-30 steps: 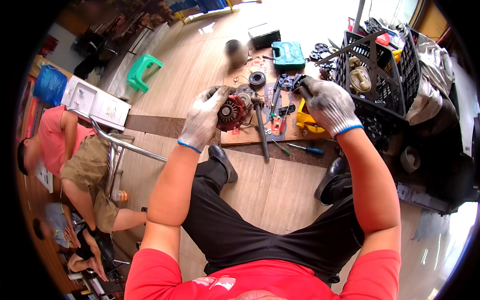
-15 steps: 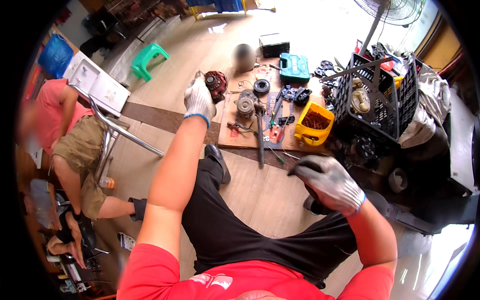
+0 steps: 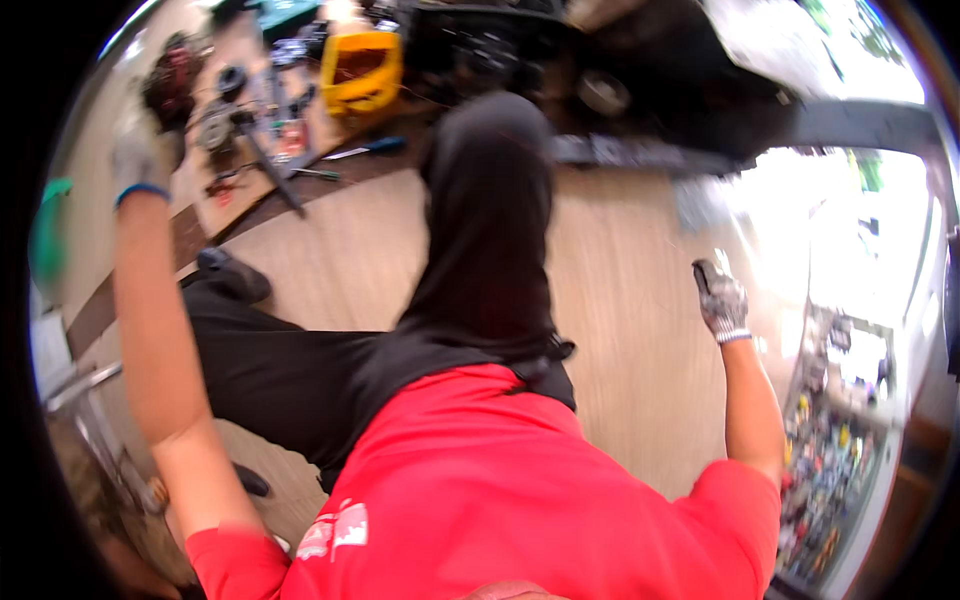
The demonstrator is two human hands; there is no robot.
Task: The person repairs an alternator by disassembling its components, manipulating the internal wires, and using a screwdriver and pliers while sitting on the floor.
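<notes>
My left hand [image 3: 140, 155], in a pale knit glove with a blue cuff, is raised at the far left. It is closed round a round, reddish-brown motor part [image 3: 170, 80] with a ribbed rim; motion smears both. My right hand [image 3: 722, 300], in a grey-palmed glove, reaches out over the floor at the right. Its fingers look loosely apart, and I see nothing held in them. Beside the left hand, a board [image 3: 235, 205] on the floor bears a grey metal motor housing [image 3: 215, 130], a black ring [image 3: 231, 82] and a long dark bar [image 3: 270, 165].
A yellow cut-open container [image 3: 362, 95] with rusty contents stands on the board. Screwdrivers [image 3: 370, 148] lie by its edge. Behind my bent knee are dark crates and a grey metal beam [image 3: 650, 153]. Many small parts [image 3: 825, 480] fill a tray or shelf at right.
My view has swung to the right, so the board and parts now sit at upper left. My right arm has stretched out to the right. The motor part stays in my left hand.
</notes>
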